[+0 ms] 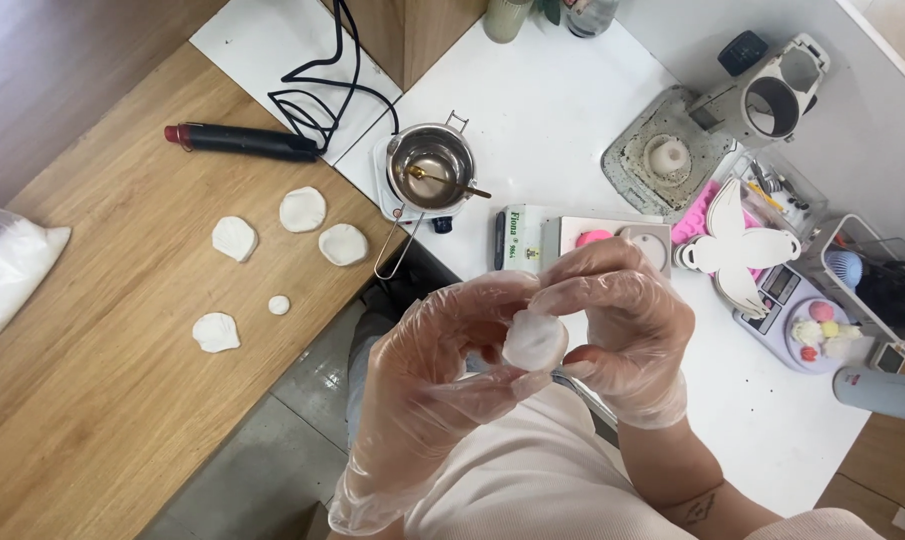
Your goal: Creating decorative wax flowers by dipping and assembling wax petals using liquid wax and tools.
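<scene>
Both my hands wear clear plastic gloves and meet in front of my chest. My left hand (pixel 427 385) and my right hand (pixel 627 325) pinch a small white wax petal (pixel 533 341) between their fingertips. On the wooden table to the left lie several more white shell-shaped petals (pixel 301 209) and one tiny round piece (pixel 279 304).
A metal melting pot (pixel 430 168) with a spoon stands on a small heater on the white table. A black heat tool (pixel 244 140) and its cable lie at the back left. A bag of white flakes (pixel 7 270) sits at the far left. Moulds, scales and boxes crowd the right.
</scene>
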